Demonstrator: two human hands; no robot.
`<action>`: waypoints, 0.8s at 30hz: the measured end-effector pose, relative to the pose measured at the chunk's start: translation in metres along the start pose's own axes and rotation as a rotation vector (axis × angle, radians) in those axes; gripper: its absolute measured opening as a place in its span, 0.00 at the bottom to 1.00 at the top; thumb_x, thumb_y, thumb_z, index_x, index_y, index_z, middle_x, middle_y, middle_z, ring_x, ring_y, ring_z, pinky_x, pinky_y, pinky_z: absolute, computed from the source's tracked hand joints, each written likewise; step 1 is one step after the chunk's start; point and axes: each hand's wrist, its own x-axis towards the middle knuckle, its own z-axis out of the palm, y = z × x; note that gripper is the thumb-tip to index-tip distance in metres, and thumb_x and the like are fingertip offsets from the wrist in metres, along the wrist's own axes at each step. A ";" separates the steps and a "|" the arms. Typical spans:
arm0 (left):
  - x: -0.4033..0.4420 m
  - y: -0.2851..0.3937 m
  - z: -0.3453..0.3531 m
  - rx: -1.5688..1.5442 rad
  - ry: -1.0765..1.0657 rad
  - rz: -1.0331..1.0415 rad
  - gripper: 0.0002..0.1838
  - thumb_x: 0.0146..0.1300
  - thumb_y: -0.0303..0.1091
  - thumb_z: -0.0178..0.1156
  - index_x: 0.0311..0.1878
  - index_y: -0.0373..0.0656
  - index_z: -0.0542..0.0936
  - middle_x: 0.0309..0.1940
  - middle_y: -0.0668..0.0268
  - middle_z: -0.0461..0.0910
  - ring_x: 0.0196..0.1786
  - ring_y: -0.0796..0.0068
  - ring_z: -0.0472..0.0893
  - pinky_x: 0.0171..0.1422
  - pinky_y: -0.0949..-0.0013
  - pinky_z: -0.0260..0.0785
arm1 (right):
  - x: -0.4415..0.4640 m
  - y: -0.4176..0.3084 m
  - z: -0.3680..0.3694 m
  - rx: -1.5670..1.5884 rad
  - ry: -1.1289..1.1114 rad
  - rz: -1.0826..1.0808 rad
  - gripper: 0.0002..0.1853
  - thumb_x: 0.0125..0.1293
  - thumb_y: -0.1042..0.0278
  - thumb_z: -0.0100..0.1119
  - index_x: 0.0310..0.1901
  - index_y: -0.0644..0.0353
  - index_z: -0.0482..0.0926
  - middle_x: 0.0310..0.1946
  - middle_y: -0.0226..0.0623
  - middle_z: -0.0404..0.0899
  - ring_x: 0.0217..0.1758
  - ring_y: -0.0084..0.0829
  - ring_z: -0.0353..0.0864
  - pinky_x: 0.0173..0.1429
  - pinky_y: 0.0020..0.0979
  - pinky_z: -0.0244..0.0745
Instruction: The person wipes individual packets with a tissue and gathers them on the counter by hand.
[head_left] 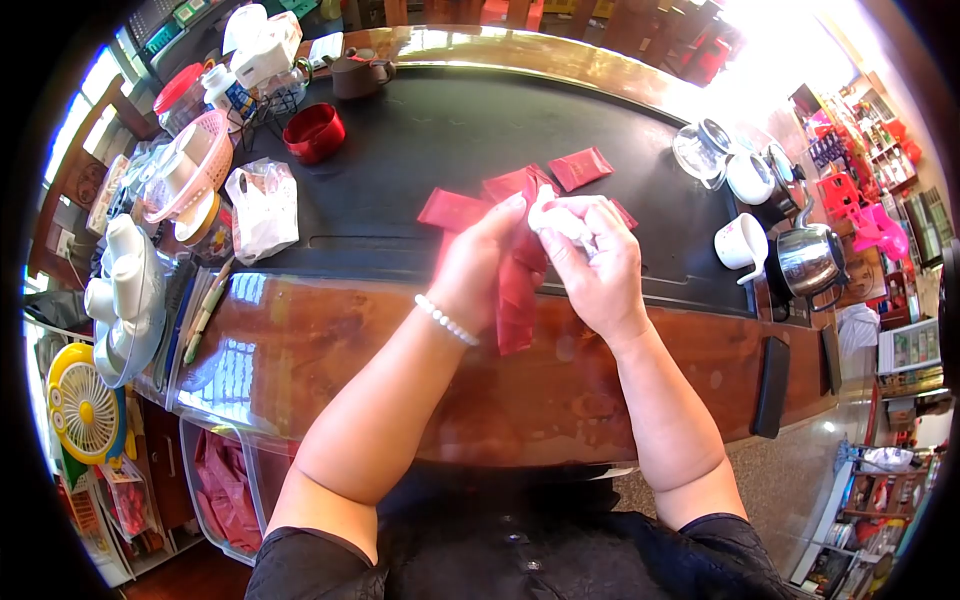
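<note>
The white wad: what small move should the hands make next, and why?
Perhaps the right hand should draw the white wad slightly away from the left hand: it looks bunched and crumpled, with both hands close together above red packets.

Passage: between red bowl [314, 133] and red packets [450, 209] | right-side obstacles: white cup [738, 243], kettle [806, 258]

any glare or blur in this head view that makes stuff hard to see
Head view: light blows out the upper right, near the glass pot; pale reflections streak the glossy wood at left; the left hand and red packets look slightly blurred; wide-angle distortion bends the table edges, with black corners.
</note>
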 end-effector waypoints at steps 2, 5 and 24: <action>0.003 -0.002 -0.004 -0.035 -0.008 0.024 0.12 0.71 0.42 0.53 0.43 0.43 0.77 0.36 0.67 0.81 0.36 0.74 0.80 0.41 0.68 0.75 | 0.001 -0.009 -0.002 0.000 -0.056 -0.078 0.07 0.59 0.77 0.60 0.40 0.62 0.81 0.38 0.38 0.80 0.40 0.32 0.81 0.44 0.29 0.76; 0.003 -0.003 -0.006 -0.072 -0.069 0.036 0.11 0.72 0.39 0.52 0.44 0.42 0.78 0.39 0.68 0.81 0.42 0.77 0.79 0.54 0.70 0.72 | -0.003 -0.013 0.002 0.019 -0.071 -0.099 0.06 0.58 0.79 0.60 0.37 0.63 0.80 0.37 0.39 0.81 0.41 0.35 0.81 0.44 0.31 0.77; -0.002 -0.003 0.002 0.015 -0.130 -0.044 0.14 0.72 0.40 0.52 0.52 0.42 0.77 0.45 0.67 0.81 0.47 0.76 0.80 0.55 0.69 0.73 | 0.000 -0.015 -0.004 -0.065 -0.074 -0.193 0.04 0.56 0.78 0.58 0.34 0.62 0.79 0.34 0.37 0.79 0.35 0.34 0.80 0.40 0.30 0.75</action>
